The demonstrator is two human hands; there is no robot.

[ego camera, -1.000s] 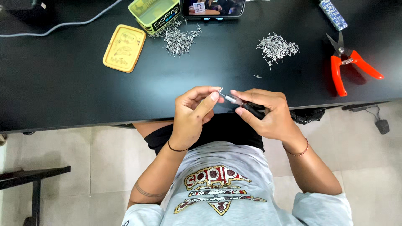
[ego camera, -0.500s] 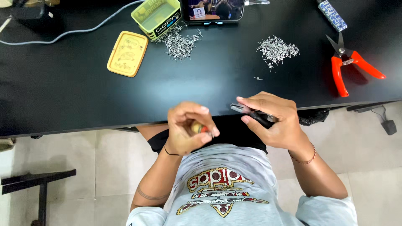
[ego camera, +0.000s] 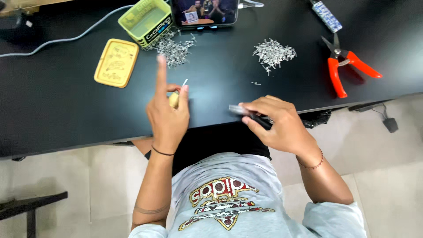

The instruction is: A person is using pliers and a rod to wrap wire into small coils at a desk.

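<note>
Slippage is threatening mid-frame: left hand (ego camera: 168, 115) is pinching a small metal pin (ego camera: 183, 83), right hand (ego camera: 276, 124) is grasping dark pliers (ego camera: 252, 115); either could be dropping off the black table (ego camera: 66, 114).

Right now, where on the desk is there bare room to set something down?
Bare: left of the yellow lid, and between the right pin pile and the cutters. Crowded: around the tin, phone and left pin pile.

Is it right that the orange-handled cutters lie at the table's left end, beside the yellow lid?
Not quite. The head view shows the orange-handled cutters at the table's right end, far from the yellow lid, which lies on the left.
</note>
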